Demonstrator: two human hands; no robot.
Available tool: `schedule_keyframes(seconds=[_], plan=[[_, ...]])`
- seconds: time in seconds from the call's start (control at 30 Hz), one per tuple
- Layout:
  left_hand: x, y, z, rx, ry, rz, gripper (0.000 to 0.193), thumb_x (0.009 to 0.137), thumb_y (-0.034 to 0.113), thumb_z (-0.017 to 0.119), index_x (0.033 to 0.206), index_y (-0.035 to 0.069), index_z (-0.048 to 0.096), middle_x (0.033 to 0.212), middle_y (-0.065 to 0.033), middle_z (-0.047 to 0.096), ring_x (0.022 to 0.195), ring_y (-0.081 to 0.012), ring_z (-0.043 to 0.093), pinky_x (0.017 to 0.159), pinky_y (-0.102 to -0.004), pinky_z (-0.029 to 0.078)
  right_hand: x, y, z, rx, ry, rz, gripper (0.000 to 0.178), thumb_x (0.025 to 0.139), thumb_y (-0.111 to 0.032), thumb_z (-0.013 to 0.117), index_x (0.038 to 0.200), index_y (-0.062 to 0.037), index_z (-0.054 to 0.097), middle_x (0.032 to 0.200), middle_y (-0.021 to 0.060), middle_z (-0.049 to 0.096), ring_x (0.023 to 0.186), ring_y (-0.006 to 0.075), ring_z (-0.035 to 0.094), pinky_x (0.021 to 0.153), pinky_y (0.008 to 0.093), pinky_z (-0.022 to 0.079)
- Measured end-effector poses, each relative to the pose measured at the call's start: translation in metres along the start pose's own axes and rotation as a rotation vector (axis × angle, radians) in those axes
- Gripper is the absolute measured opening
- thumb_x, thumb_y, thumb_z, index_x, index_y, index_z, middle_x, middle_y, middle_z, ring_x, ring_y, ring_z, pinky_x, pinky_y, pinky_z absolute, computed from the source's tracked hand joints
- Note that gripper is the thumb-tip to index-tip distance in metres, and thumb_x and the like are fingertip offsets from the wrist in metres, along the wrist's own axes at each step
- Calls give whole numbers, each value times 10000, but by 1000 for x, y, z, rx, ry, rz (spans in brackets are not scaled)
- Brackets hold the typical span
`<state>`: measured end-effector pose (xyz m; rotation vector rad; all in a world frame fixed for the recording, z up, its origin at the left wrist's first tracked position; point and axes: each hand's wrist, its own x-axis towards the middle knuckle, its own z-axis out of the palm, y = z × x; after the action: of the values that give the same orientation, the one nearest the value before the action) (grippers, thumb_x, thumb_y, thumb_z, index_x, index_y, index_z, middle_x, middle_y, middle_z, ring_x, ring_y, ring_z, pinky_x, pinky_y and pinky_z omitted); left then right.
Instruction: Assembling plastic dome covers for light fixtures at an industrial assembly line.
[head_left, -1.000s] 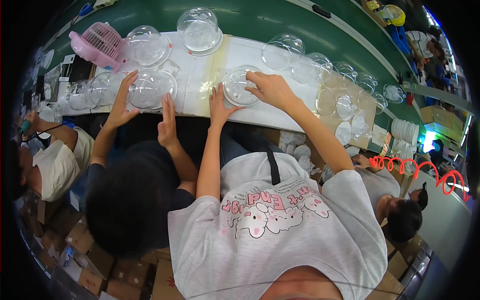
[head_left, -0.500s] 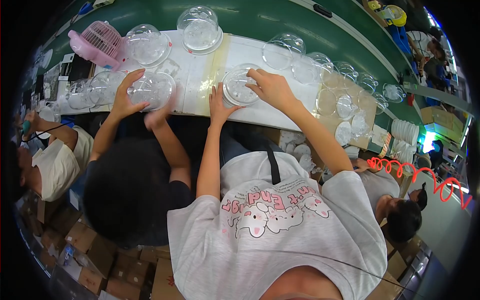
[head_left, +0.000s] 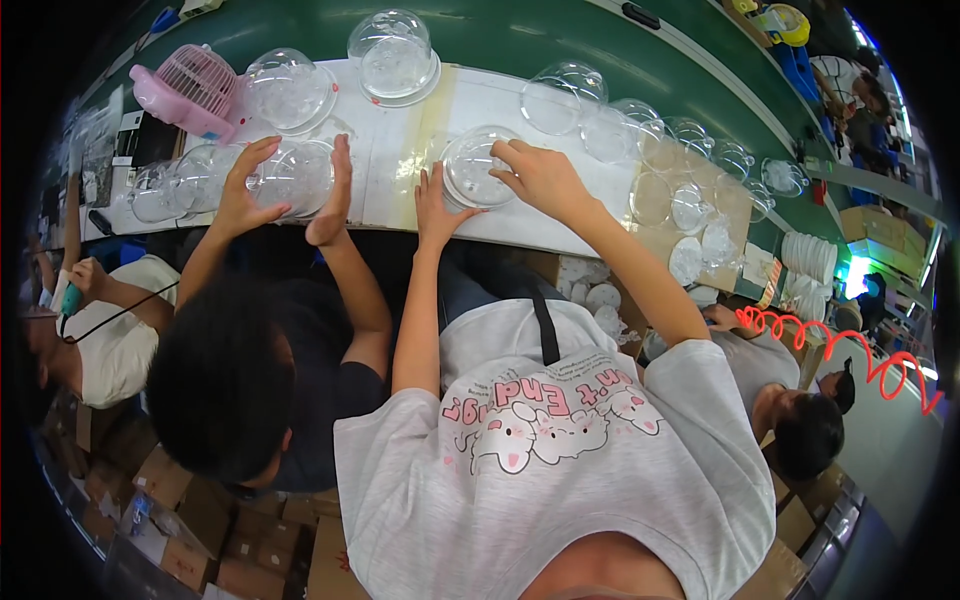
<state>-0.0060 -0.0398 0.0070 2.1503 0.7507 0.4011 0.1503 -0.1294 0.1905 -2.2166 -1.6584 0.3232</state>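
In front of me on the white table lies a round white base (head_left: 480,185), its middle see-through, with small clear shapes in it. My left hand (head_left: 438,208) holds its near left edge, thumb along the near rim and fingers up the left side. Above its right part is my right hand (head_left: 543,180), fingers bent together in a pinch. Whatever is between those fingertips is too small or hidden to make out.
Clear domes (head_left: 563,97) stand in a row toward the right, beside smaller clear parts on a brown board (head_left: 735,215). A covered dome (head_left: 392,60) stands at the back, near a pink basket-like object (head_left: 188,92). A co-worker's hands (head_left: 338,195) surround another dome at left.
My hands stay almost in place at the base. On my left, the co-worker's right hand has risen beside the dome, and the person at far left has moved a green-handled tool.
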Motion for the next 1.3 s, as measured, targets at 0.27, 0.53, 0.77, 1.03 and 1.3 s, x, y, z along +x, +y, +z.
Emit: schedule_keyframes(seconds=[0.27, 0.53, 0.77, 1.03, 1.3], plan=[[0, 1, -2, -5, -9, 5, 1082, 524, 346, 826, 1368, 6, 241, 1381, -191, 330, 1302, -405, 221, 1042, -480, 207, -4, -1, 4, -6, 39, 11, 199, 819, -234, 590, 936, -98, 503, 787, 94, 571, 664, 298, 591, 533, 379, 465], [-1, -2, 0, -31, 25, 5, 1088, 513, 388, 824, 1370, 41, 250, 1392, -159, 321, 1301, -413, 215, 1042, -493, 201, -5, -15, 6, -47, 48, 46, 200, 813, -227, 599, 923, -85, 510, 781, 95, 576, 664, 289, 593, 533, 374, 467], [-1, 1, -2, 7, -23, -6, 1096, 540, 366, 819, 1382, 19, 209, 1399, -183, 302, 1315, -395, 198, 1052, -482, 183, -4, -13, 12, -13, 113, 89, 232, 820, -251, 599, 905, -69, 482, 744, 102, 593, 644, 297, 595, 510, 381, 460], [-1, -1, -2, 14, -13, 3, 1082, 538, 353, 819, 1378, 23, 223, 1410, -166, 293, 1307, -403, 213, 1044, -479, 207, -3, -13, 11, -20, 104, 114, 242, 819, -263, 598, 899, -66, 482, 741, 109, 591, 633, 307, 590, 505, 382, 456], [1, 2, -1, 19, -25, 3, 1080, 537, 349, 820, 1377, 23, 225, 1411, -165, 292, 1305, -405, 213, 1041, -479, 210, -3, -3, 11, 3, 97, 17, 237, 814, -250, 607, 895, -64, 483, 745, 115, 584, 631, 312, 587, 507, 384, 456]])
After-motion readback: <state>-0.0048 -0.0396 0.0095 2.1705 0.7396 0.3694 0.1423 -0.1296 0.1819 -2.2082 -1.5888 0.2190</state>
